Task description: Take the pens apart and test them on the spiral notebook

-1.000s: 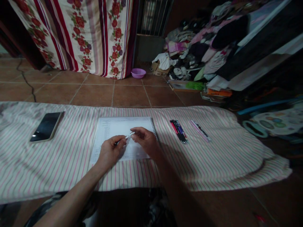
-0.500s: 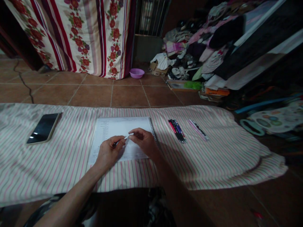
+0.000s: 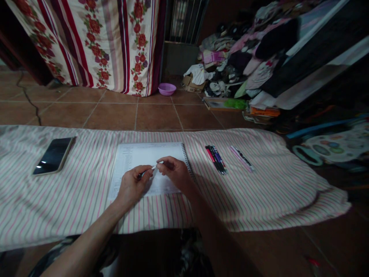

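Note:
A slim pen (image 3: 154, 167), white toward its right end and dark near the palm, is held between my two hands above an open spiral notebook (image 3: 123, 152). My left hand (image 3: 135, 182) is closed around its darker part. The fingertips of my right hand (image 3: 174, 172) pinch the white end. My fingers cover much of the pen. Printed lines and a table show on the notebook page, and its spiral binding runs along the right side. Right of the notebook lie a bunch of pens (image 3: 216, 160) in red, black and purple, and a pink-and-black pair of pens (image 3: 242, 159).
A striped cloth (image 3: 259, 200) covers the low surface. On its left lies a smartphone (image 3: 54, 156). Beyond are a tiled floor (image 3: 115, 113), a floral curtain (image 3: 112, 46), a purple basin (image 3: 167, 89) and a heap of clothes (image 3: 230, 63).
Both hands stay in nearly the same place. Slightly more of the pen's white end shows at my right fingertips.

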